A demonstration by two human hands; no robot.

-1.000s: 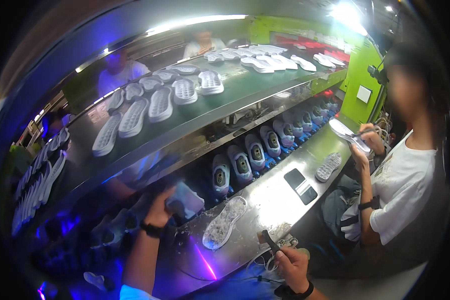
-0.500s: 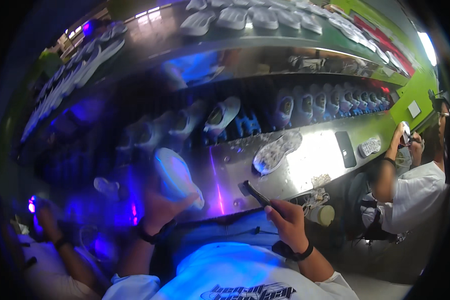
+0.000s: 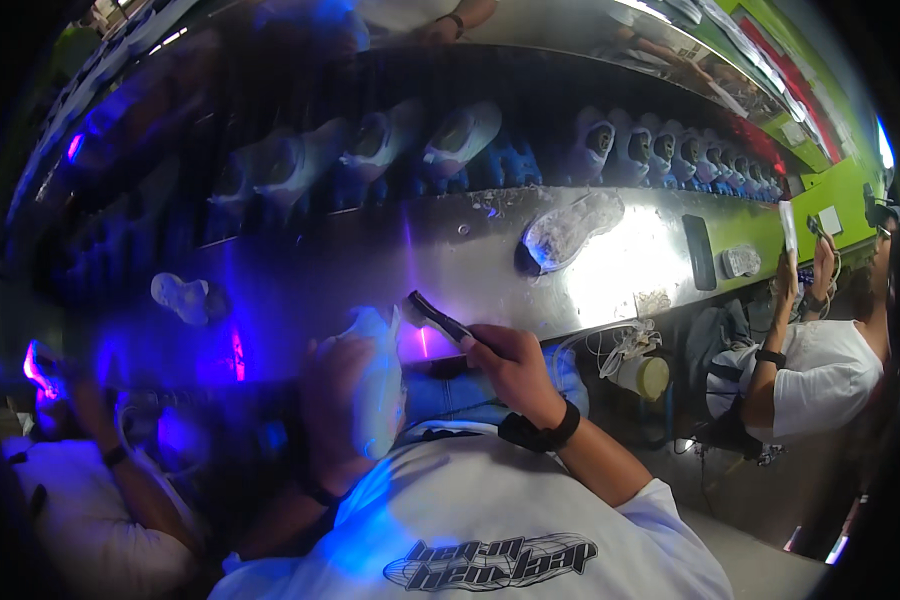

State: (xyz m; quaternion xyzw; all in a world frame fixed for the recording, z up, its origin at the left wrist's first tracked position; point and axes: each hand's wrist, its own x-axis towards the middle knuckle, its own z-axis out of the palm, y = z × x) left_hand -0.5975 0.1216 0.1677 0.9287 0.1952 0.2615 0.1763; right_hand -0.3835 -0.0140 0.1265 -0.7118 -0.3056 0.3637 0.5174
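My left hand [image 3: 335, 405], smeared by motion, grips a pale shoe sole [image 3: 378, 390] close to my shirt, under blue light. The sole stands tilted, with its long side toward my right hand. My right hand [image 3: 520, 365] is closed round a dark-handled brush [image 3: 440, 318]. The brush head points up and left, just past the top end of the sole; whether it touches the sole I cannot tell. Beyond my hands lies the metal bench [image 3: 350, 290], with a mottled white sole [image 3: 572, 232] on it.
A row of white shoe uppers on blue supports [image 3: 460, 140] runs behind the bench. A smaller sole [image 3: 180, 298], a black flat slab [image 3: 700, 252] and a whitish pad [image 3: 740, 262] lie on it. A pale yellow tub [image 3: 645, 377] hangs near cables. Co-workers sit at both sides.
My left hand has drawn the sole nearer to my body and turned it more upright. My right hand has moved left and up with the brush. The view has tilted downward.
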